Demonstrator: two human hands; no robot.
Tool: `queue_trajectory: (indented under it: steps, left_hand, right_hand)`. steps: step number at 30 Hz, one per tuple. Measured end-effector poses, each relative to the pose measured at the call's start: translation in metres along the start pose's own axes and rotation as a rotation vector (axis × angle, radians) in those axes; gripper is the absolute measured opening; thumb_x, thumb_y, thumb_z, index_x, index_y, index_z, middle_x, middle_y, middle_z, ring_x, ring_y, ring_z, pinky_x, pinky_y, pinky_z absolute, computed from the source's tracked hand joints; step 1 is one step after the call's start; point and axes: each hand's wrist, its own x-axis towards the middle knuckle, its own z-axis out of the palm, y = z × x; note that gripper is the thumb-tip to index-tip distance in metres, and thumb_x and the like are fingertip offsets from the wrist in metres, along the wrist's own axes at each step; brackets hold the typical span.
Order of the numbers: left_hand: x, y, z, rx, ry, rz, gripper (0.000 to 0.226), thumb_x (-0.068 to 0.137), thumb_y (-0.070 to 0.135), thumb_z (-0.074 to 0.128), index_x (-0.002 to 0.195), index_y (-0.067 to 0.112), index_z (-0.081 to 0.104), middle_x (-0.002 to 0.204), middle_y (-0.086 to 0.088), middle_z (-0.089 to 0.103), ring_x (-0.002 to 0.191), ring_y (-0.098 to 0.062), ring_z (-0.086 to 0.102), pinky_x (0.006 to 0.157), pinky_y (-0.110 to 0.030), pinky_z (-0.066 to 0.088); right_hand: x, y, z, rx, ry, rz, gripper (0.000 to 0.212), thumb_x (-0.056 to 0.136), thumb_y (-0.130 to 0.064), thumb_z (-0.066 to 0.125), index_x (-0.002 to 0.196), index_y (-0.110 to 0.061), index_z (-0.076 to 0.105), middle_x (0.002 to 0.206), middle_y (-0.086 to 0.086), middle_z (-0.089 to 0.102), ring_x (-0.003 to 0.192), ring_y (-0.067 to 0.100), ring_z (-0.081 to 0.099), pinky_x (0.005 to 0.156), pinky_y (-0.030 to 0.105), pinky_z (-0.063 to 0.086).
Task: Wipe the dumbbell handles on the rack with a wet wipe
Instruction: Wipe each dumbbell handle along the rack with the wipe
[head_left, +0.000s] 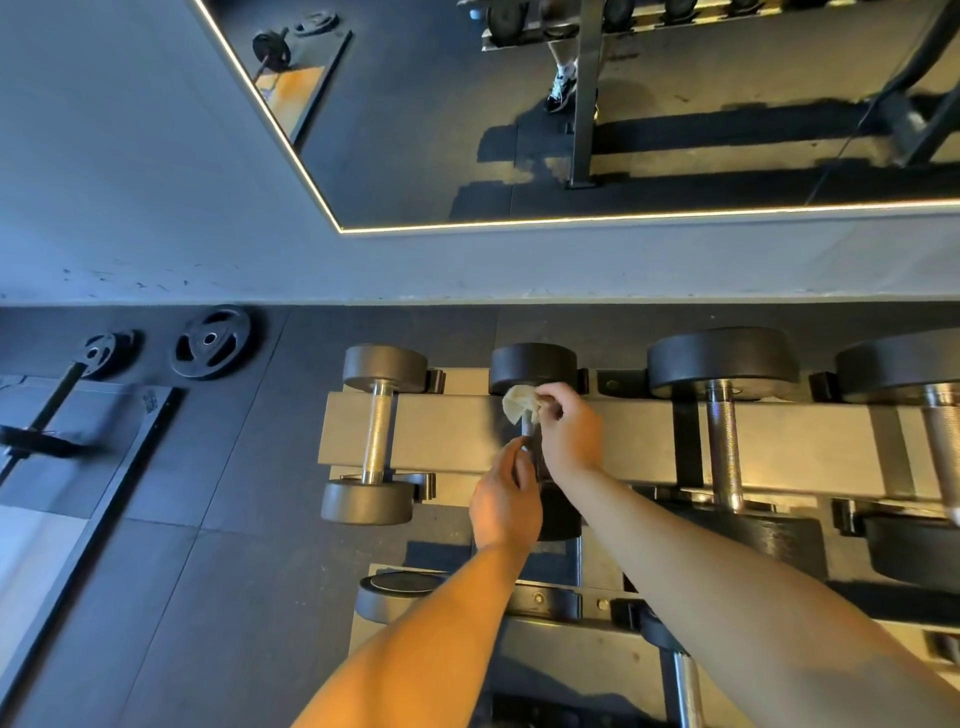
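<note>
Several black dumbbells with steel handles lie across the top shelf of the rack (457, 431). My right hand (569, 431) pinches a crumpled pale wet wipe (519, 404) against the far end of the second dumbbell's handle (529, 430), just below its far head (532, 366). My left hand (506, 499) grips the near part of that same handle. The near head of this dumbbell is mostly hidden under my hands. The leftmost dumbbell (376, 431) lies untouched beside them.
Two larger dumbbells (722, 415) lie to the right on the same shelf. A lower shelf (545, 603) holds more dumbbells. A barbell (62, 384) and a loose weight plate (212, 342) lie on the floor at left. A wall mirror (571, 130) hangs behind.
</note>
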Motion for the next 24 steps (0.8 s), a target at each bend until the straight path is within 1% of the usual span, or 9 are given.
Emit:
queue_trajectory:
  steps: [2,4,7,10,12,15,18,21,24]
  left_hand:
    - [0.0,-0.001,0.001,-0.015,0.001,-0.012,0.035,0.108,0.044,0.033,0.136,0.042,0.053,0.106,0.017,0.066,0.095,-0.001,0.063,0.089,-0.029,0.054]
    - [0.0,0.0,0.001,-0.017,0.006,-0.023,0.034,0.107,0.044,0.032,0.133,0.043,0.054,0.1,0.016,0.067,0.091,-0.002,0.063,0.087,-0.032,0.055]
    - [0.0,0.0,0.002,-0.02,0.016,-0.026,0.031,0.107,0.044,0.032,0.127,0.043,0.056,0.097,0.012,0.068,0.09,-0.007,0.066,0.086,-0.037,0.057]
    - [0.0,0.0,0.002,-0.027,0.021,-0.014,0.028,0.108,0.042,0.032,0.122,0.045,0.055,0.091,0.015,0.066,0.086,-0.004,0.065,0.08,-0.033,0.056]
    - [-0.001,-0.001,0.001,-0.033,0.02,0.008,0.024,0.108,0.04,0.032,0.116,0.046,0.054,0.089,0.017,0.065,0.084,0.0,0.063,0.076,-0.027,0.054]
    - [-0.001,-0.001,-0.002,-0.058,0.007,0.034,0.021,0.109,0.036,0.035,0.108,0.044,0.053,0.09,0.017,0.064,0.082,0.004,0.061,0.069,-0.015,0.047]
    - [0.0,-0.007,-0.009,-0.108,-0.059,0.022,0.023,0.109,0.036,0.037,0.116,0.04,0.058,0.093,0.021,0.064,0.084,0.012,0.06,0.066,-0.007,0.043]
    - [-0.002,-0.018,-0.013,-0.131,-0.117,0.055,0.028,0.109,0.036,0.037,0.126,0.034,0.059,0.106,0.019,0.065,0.095,0.014,0.059,0.071,-0.004,0.043]
    - [-0.01,-0.023,-0.013,-0.177,-0.119,0.067,0.024,0.109,0.033,0.037,0.119,0.037,0.058,0.107,0.014,0.064,0.097,0.01,0.059,0.075,-0.005,0.044]
  right_hand:
    - [-0.012,0.007,0.001,-0.008,-0.054,-0.005,0.031,0.102,-0.008,0.05,0.125,-0.019,0.068,0.124,-0.004,0.065,0.114,0.005,0.057,0.086,0.006,0.039]
    - [-0.024,0.017,-0.002,-0.026,-0.07,-0.019,0.03,0.101,-0.007,0.052,0.122,-0.017,0.07,0.126,-0.001,0.066,0.115,0.006,0.057,0.091,0.005,0.04]
    - [-0.043,0.028,-0.008,-0.039,-0.134,-0.018,0.028,0.1,-0.009,0.055,0.122,-0.017,0.07,0.123,0.0,0.068,0.112,0.008,0.06,0.1,0.019,0.047]
    - [-0.04,0.029,-0.011,-0.04,-0.117,-0.035,0.027,0.1,-0.01,0.056,0.122,-0.016,0.071,0.12,-0.001,0.07,0.108,0.003,0.06,0.091,0.003,0.04]
    - [-0.021,0.021,-0.007,-0.022,-0.04,-0.076,0.026,0.1,-0.012,0.057,0.122,-0.015,0.07,0.12,-0.001,0.07,0.11,0.002,0.06,0.087,0.0,0.038]
    - [0.009,0.004,0.0,0.029,-0.014,0.002,0.026,0.099,-0.013,0.059,0.122,-0.014,0.071,0.124,0.001,0.066,0.113,0.01,0.059,0.084,0.003,0.039]
    - [0.004,0.007,0.0,-0.051,-0.065,-0.022,0.024,0.098,-0.012,0.062,0.119,-0.012,0.073,0.125,0.0,0.062,0.113,0.01,0.057,0.084,0.001,0.036]
    - [-0.026,0.023,-0.009,-0.087,-0.125,-0.039,0.023,0.097,-0.014,0.063,0.118,-0.015,0.074,0.122,-0.004,0.064,0.111,0.007,0.058,0.089,0.005,0.038]
    - [-0.048,0.034,-0.017,-0.126,-0.213,0.009,0.022,0.098,-0.015,0.062,0.115,-0.019,0.075,0.115,-0.004,0.07,0.106,0.008,0.061,0.091,0.013,0.043]
